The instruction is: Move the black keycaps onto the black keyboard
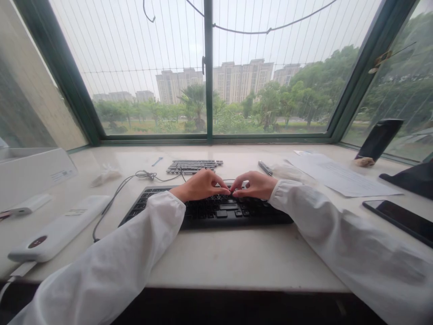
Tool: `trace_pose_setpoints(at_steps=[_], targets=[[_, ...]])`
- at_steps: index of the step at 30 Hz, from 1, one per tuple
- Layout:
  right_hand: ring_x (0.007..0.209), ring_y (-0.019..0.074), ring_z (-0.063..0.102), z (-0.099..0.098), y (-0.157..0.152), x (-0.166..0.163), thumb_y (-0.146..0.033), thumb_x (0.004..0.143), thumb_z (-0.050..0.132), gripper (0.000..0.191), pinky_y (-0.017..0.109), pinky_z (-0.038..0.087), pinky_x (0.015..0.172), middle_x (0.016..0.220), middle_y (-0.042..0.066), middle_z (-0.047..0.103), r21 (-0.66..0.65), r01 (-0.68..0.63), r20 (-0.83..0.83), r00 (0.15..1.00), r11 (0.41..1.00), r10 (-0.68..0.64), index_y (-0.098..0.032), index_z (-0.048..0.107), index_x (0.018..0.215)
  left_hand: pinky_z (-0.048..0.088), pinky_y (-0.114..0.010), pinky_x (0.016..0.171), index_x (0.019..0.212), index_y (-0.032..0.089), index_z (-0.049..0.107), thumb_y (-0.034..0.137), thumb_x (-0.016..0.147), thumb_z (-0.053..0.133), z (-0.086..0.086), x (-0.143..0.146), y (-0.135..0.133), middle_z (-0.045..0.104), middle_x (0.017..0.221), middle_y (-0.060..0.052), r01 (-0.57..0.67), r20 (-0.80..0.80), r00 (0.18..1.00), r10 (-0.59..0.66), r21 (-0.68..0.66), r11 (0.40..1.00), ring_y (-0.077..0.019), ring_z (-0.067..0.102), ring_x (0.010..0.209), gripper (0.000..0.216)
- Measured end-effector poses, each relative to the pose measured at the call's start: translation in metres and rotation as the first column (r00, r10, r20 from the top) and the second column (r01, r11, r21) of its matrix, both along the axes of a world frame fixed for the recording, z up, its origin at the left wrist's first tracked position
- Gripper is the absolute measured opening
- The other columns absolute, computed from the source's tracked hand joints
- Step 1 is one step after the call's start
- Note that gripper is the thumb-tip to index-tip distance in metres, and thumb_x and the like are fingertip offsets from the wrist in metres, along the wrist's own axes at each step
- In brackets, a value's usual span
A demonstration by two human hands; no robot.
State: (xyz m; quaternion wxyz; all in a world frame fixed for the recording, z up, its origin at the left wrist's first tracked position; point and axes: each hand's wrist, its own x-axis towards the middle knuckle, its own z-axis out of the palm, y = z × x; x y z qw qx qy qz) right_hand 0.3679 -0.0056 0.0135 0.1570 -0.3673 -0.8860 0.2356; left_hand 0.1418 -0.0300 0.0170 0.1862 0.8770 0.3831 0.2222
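Note:
A black keyboard point(206, 223) lies on the white sill, with keycaps on its left part and flat dark areas where none stand. Over its middle, my left hand point(199, 186) is closed, thumb and fingers drawn together. My right hand point(257, 185) meets it from the other side in a similar pinch, the fingertips almost touching just above the keys. Whatever sits between the fingertips is too small and dark to make out. Behind the hands, loose black keycaps point(192, 166) are laid out in rows, partly hidden by my left hand.
A black cable point(118, 185) runs left of the keyboard. Further left are a white power bank point(64, 225) and a white box point(37, 169). To the right lie paper sheets point(338, 171), a phone point(402, 219) and a dark pen-like object point(265, 168). Windows rise behind.

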Motion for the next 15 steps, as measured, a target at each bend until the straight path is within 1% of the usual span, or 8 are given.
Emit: trace_pose_setpoints(at_steps=[5,12,15], targets=[[0.074,0.0152,0.060,-0.0001,-0.0008,-0.0008,-0.049,0.071,0.066,0.037,0.024,0.042,0.066,0.081,0.002,0.070,0.023,0.007,0.016,1.000,1.000,-0.007,-0.021,0.076,0.092,0.031,-0.021,0.056,0.090,0.019,0.077,0.050,0.075,0.063,0.0008,0.0014,-0.0019,0.065,0.062,0.000,0.000,-0.037,0.999,-0.001,-0.036,0.999,-0.0092,0.045,0.057,0.037],[0.078,0.0165,0.062,-0.0017,0.0006,0.0006,-0.049,0.073,0.065,0.036,0.025,0.044,0.071,0.083,0.002,0.072,0.015,-0.022,-0.012,1.000,1.000,0.022,-0.021,0.076,0.092,0.033,-0.021,0.056,0.088,0.019,0.077,0.052,0.075,0.063,0.0032,0.0016,-0.0027,0.067,0.064,0.000,-0.009,-0.058,0.998,0.007,-0.041,0.999,-0.0099,0.049,0.058,0.038],[0.077,0.0160,0.062,-0.0018,-0.0004,0.0001,-0.049,0.073,0.065,0.036,0.025,0.043,0.071,0.082,0.003,0.072,0.015,-0.020,-0.013,1.000,1.000,0.020,-0.020,0.076,0.092,0.033,-0.020,0.056,0.088,0.019,0.077,0.051,0.075,0.063,0.0041,0.0011,-0.0030,0.067,0.064,0.000,-0.004,-0.057,0.998,0.001,-0.042,0.999,-0.0093,0.048,0.058,0.037]])
